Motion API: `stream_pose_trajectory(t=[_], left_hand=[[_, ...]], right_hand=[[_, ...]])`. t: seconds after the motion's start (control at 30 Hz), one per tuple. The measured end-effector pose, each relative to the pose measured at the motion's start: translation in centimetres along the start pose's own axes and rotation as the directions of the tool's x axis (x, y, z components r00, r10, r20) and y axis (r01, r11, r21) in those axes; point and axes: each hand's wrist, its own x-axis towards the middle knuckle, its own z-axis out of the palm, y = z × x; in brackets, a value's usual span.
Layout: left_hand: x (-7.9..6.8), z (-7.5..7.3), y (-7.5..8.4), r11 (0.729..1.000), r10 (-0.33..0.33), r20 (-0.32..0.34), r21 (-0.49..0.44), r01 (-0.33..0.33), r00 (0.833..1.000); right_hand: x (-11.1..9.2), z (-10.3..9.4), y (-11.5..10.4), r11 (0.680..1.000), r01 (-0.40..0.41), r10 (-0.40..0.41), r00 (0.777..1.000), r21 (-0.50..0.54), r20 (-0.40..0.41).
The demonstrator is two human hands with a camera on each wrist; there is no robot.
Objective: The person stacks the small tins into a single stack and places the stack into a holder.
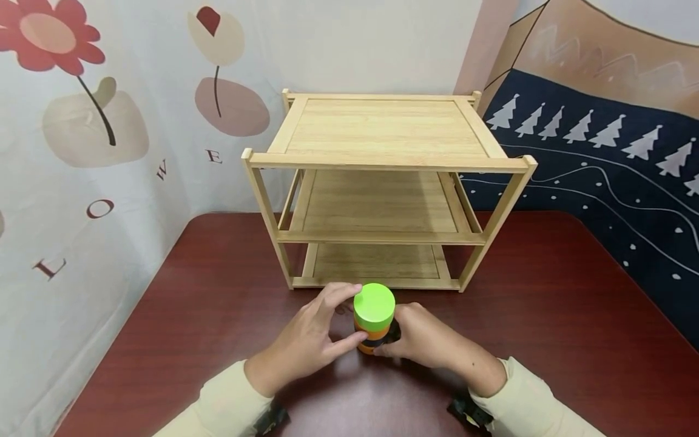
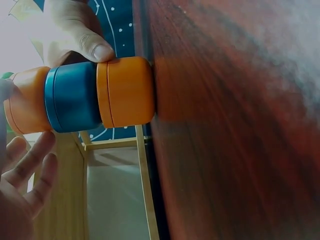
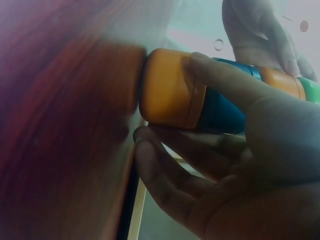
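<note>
An upright stack of small round jars (image 1: 375, 306) stands on the table: orange at the bottom, blue above it, then orange, with bright green on top. My left hand (image 1: 306, 337) holds the upper part from the left, thumb on the near side of the upper orange jar (image 2: 30, 100) and index fingertip at the green jar's edge. From the right, my right hand (image 1: 423, 337) grips low, its thumb across the bottom orange jar (image 3: 170, 87) and its fingers on the far side. The blue jar (image 2: 75, 97) shows between the hands in the left wrist view.
Just behind the stack stands a light wooden three-tier shelf (image 1: 382, 161), with its lowest board near the table. The dark red table (image 1: 207, 315) has rounded far corners. Printed cloths (image 1: 573, 152) hang behind and along the sides.
</note>
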Motion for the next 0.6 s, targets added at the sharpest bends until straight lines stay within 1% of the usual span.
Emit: stream_pose_trajectory(t=[0.13, 0.27, 0.4, 0.6], left_hand=[[0.0, -0.03, 0.06, 1.0, 0.003, -0.012, 0.027, -0.003, 1.0], [-0.04, -0.08, 0.14, 0.999, -0.002, -0.026, 0.047, 0.003, 1.0], [0.01, -0.12, 0.15, 0.999, -0.003, -0.032, 0.046, 0.005, 0.999], [0.06, -0.12, 0.16, 0.999, 0.006, -0.054, 0.046, -0.004, 0.998]], right_hand=[[-0.07, -0.04, -0.09, 1.0, 0.009, -0.009, 1.0, 0.026, -0.005], [-0.1, -0.12, -0.34, 0.998, -0.002, 0.002, 1.0, 0.063, 0.009], [-0.08, -0.16, -0.48, 0.999, 0.006, -0.006, 1.0, 0.042, -0.011], [-0.03, -0.18, -0.54, 0.998, 0.044, -0.047, 0.996, -0.033, -0.078]])
